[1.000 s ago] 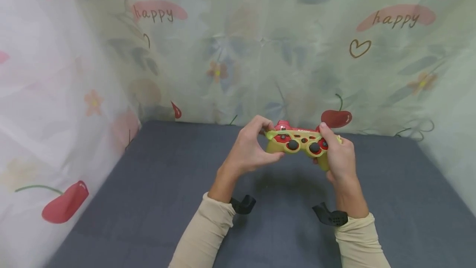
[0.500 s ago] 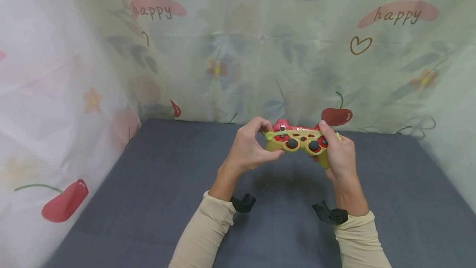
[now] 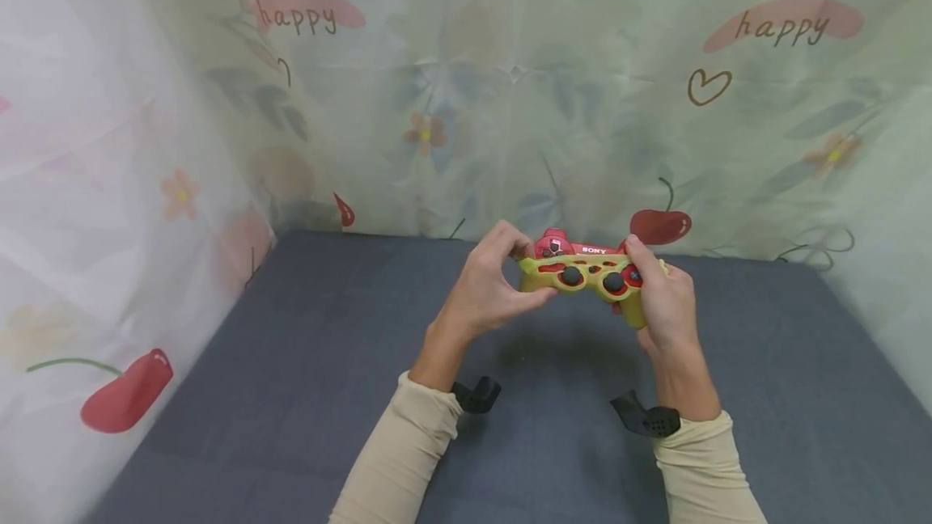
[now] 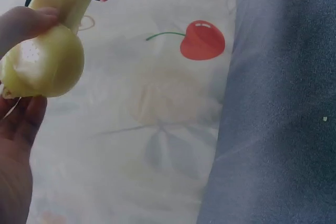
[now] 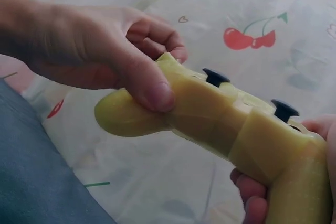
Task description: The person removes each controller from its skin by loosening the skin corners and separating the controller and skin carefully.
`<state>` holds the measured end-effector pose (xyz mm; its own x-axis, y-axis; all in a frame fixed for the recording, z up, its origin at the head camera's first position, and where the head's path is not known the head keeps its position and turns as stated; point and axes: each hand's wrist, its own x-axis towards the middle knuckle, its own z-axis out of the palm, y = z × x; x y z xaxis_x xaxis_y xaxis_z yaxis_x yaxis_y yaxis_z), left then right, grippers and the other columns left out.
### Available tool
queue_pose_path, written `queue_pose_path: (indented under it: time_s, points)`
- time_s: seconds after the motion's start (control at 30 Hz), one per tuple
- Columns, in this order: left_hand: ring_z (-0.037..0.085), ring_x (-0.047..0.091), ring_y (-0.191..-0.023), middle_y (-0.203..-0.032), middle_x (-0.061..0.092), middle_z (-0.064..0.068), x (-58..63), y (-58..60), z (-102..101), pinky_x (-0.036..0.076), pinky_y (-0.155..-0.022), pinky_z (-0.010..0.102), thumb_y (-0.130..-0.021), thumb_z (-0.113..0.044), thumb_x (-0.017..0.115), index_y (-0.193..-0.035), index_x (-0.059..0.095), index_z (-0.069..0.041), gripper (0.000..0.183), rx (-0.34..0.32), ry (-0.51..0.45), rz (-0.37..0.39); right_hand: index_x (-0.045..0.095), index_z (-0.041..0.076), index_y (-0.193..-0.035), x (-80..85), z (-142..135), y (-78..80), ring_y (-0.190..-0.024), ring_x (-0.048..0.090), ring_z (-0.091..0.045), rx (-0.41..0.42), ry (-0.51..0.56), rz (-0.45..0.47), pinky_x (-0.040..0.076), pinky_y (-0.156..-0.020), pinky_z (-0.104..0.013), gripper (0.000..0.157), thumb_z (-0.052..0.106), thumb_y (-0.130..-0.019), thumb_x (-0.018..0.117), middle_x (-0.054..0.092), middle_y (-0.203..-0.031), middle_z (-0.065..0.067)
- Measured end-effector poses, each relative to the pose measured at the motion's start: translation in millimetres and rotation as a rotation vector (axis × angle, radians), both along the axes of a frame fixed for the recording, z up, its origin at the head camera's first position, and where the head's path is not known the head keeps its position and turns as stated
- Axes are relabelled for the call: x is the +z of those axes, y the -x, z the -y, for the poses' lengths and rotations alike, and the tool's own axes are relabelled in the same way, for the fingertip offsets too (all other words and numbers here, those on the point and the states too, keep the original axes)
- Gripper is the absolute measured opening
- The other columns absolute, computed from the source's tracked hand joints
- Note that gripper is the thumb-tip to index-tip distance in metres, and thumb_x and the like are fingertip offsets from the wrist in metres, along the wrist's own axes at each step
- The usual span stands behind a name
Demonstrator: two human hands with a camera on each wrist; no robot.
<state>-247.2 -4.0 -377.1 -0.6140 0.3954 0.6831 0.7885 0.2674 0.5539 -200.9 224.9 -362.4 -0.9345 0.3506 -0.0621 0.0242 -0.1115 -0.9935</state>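
Note:
A red game controller (image 3: 593, 250), marked SONY, is held above the table with a yellow, rubbery-looking cover (image 3: 575, 272) partly over it. The cover wraps the lower face and grips, and the two black thumbsticks poke through. The controller's upper left part, with its direction buttons, lies bare above the cover's edge. My left hand (image 3: 484, 285) pinches the cover's left end, thumb below and fingers at the top edge. My right hand (image 3: 666, 306) grips the controller's right handle, its thumb along the top. The cover's smooth yellow underside (image 5: 210, 114) faces the right wrist camera.
A dark grey cloth (image 3: 349, 330) covers the table beneath the hands. Behind and to the sides hang pale printed curtains (image 3: 480, 103) with cherries and hearts. Black straps (image 3: 476, 396) sit at both wrists.
The cover's upper left edge has slid down off the controller's face. More red shell, the direction buttons and the SONY lettering now show. Both hands stay nearly in place.

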Motion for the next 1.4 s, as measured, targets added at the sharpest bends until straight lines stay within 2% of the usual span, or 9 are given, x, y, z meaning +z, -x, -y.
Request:
queue_pose_path:
  time_s: [0.23, 0.4, 0.53, 0.73, 0.9, 1.03, 1.13, 1.27, 1.4]
  points:
    - [0.017, 0.053, -0.119, -0.131, 0.047, 0.005, 2.6, -2.3, -2, 0.052, -0.101, 0.035, -0.074, -0.021, 0.093, -0.133, 0.044, -0.012, 0.077, 0.006, 0.094, 0.203, 0.068, 0.014, -0.093, 3.0, -3, -1.6, -0.06, 0.066, -0.011, 0.063, -0.159, -0.016, 0.056, -0.055, -0.023, 0.041, 0.055, -0.093, 0.068, 0.069, -0.077, 0.006]
    - [0.016, 0.054, -0.129, -0.149, 0.044, 0.0, 0.4, -3.8, -7, 0.052, -0.104, 0.035, -0.068, -0.023, 0.097, -0.156, 0.028, -0.024, 0.112, -0.076, 0.064, 0.305, 0.069, 0.017, -0.091, 5.0, -2, -4.6, -0.058, 0.066, -0.011, 0.157, -0.146, -0.027, 0.056, -0.054, -0.025, 0.037, 0.054, -0.095, 0.065, 0.07, -0.073, 0.007]
    - [0.014, 0.063, -0.119, -0.147, 0.054, -0.001, 0.1, -5.5, -7, 0.058, -0.093, 0.027, -0.069, -0.019, 0.096, -0.153, 0.037, -0.027, 0.103, -0.153, -0.029, 0.358, 0.067, 0.019, -0.105, 6.2, 0, -5.0, -0.068, 0.068, -0.011, 0.249, -0.127, -0.057, 0.059, -0.06, -0.027, 0.039, 0.056, -0.099, 0.057, 0.071, -0.083, 0.007]
    - [0.012, 0.065, -0.115, -0.143, 0.059, -0.003, 3.6, -5.6, -1, 0.059, -0.087, 0.027, -0.07, -0.014, 0.095, -0.146, 0.047, -0.028, 0.091, -0.155, -0.097, 0.379, 0.048, 0.011, -0.136, 7.4, -2, -5.7, -0.103, 0.059, -0.011, 0.39, -0.085, -0.077, 0.057, -0.082, -0.021, 0.058, 0.059, -0.103, 0.043, 0.055, -0.115, 0.002]
    - [0.017, 0.065, -0.112, -0.136, 0.059, 0.0, 5.4, -3.1, 5, 0.06, -0.086, 0.029, -0.073, -0.01, 0.093, -0.147, 0.046, -0.025, 0.089, -0.145, -0.145, 0.417, 0.037, 0.013, -0.155, 6.9, -6, -9.3, -0.114, 0.056, -0.006, 0.421, -0.357, -0.148, 0.051, -0.088, -0.015, 0.058, 0.043, -0.106, 0.05, 0.052, -0.137, -0.003]
    - [0.019, 0.066, -0.11, -0.134, 0.06, 0.001, 8.0, -1.4, 14, 0.061, -0.086, 0.03, -0.073, -0.006, 0.092, -0.148, 0.044, -0.02, 0.09, -0.155, -0.193, 0.459, 0.033, 0.021, -0.159, 3.4, -11, -9.9, -0.115, 0.057, -0.003, 0.442, -0.616, -0.339, 0.051, -0.09, -0.011, 0.073, 0.014, -0.097, 0.07, 0.044, -0.147, -0.005]
    - [0.02, 0.066, -0.11, -0.136, 0.058, 0.001, 10.0, 0.1, 20, 0.061, -0.085, 0.03, -0.072, -0.003, 0.092, -0.147, 0.044, -0.022, 0.091, -0.168, -0.221, 0.476, 0.04, 0.018, -0.155, 2.1, -10, -8.0, -0.108, 0.058, -0.003, 0.436, -0.733, -0.505, 0.052, -0.087, -0.01, 0.082, 0.0, -0.085, 0.08, 0.046, -0.137, -0.005]
    - [0.022, 0.065, -0.113, -0.141, 0.055, 0.005, 11.9, 1.0, 24, 0.061, -0.087, 0.031, -0.072, 0.002, 0.09, -0.145, 0.045, -0.022, 0.089, -0.203, -0.241, 0.479, 0.05, 0.01, -0.146, 3.5, -5, -7.8, -0.096, 0.06, 0.0, 0.359, -0.805, -0.598, 0.051, -0.082, -0.008, 0.078, -0.003, -0.078, 0.086, 0.053, -0.127, -0.007]
    - [0.021, 0.065, -0.117, -0.141, 0.055, 0.006, 13.2, 0.4, 26, 0.061, -0.088, 0.033, -0.073, 0.003, 0.089, -0.145, 0.045, -0.022, 0.088, -0.233, -0.231, 0.477, 0.054, 0.002, -0.135, 4.3, -5, -9.5, -0.083, 0.061, -0.003, 0.311, -0.795, -0.647, 0.052, -0.077, -0.009, 0.075, -0.007, -0.07, 0.09, 0.055, -0.12, -0.008]
